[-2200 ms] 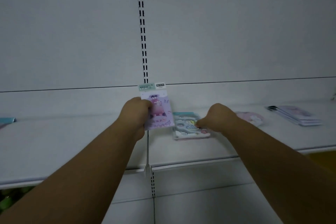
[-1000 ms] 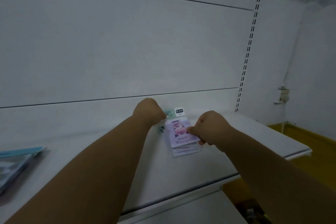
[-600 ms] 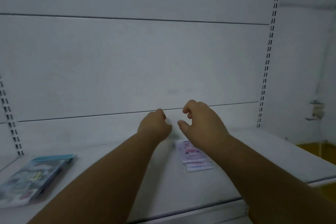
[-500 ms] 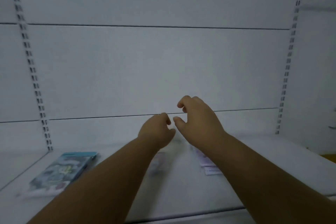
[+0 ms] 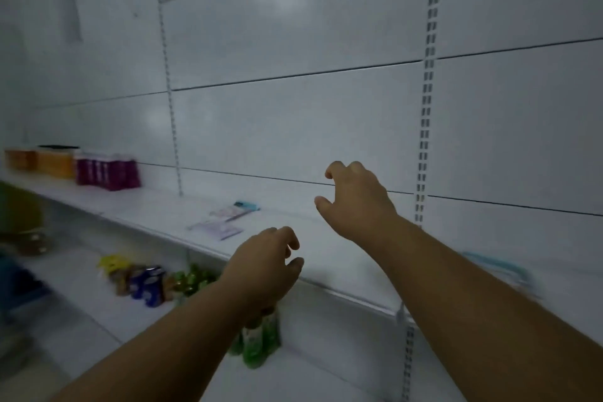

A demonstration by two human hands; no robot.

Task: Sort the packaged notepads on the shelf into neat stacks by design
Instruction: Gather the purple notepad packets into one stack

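Observation:
Two packaged notepads lie flat on the white shelf (image 5: 156,215): a pale purple one (image 5: 217,228) nearer the front edge and one with a teal header (image 5: 235,209) just behind it. Both sit to the left of my hands. My left hand (image 5: 265,266) hovers at the shelf's front edge with loosely curled fingers and holds nothing. My right hand (image 5: 355,199) is raised higher over the shelf, fingers loosely curled and empty. A blurred teal-edged pack (image 5: 499,266) shows behind my right forearm.
Orange boxes (image 5: 54,160) and purple packs (image 5: 107,170) stand at the shelf's far left. On the lower shelf are snack packets (image 5: 140,279) and green bottles (image 5: 257,341). Slotted uprights (image 5: 424,127) run up the white back wall.
The view has swung left along the shelf. Both hands let go of the purple notepads, which stayed on the stack at the right, and now hang empty near two other notepads.

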